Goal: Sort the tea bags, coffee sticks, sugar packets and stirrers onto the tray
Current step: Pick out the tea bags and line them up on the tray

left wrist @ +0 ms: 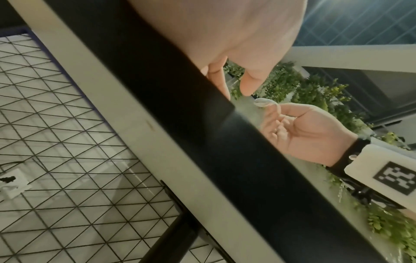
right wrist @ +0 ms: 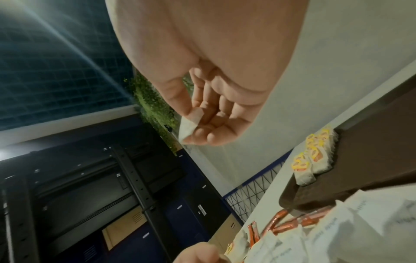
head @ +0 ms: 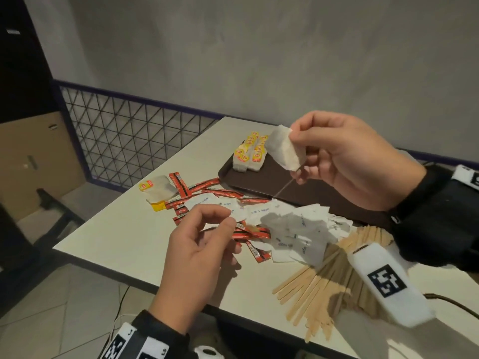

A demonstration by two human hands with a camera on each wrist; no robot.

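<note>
Dim indoor light — flare streaks in both wrist views, soft blur throughout.

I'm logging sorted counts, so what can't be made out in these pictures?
- Tea bag tag: not visible in any view; the right hand covers the string's upper end.
- Left hand grip: its pinch seems to hold the string's other end; too thin to confirm.
- Stirrers: head view, partly under the right wrist camera.
- Tray: near end behind the right sleeve.
</note>
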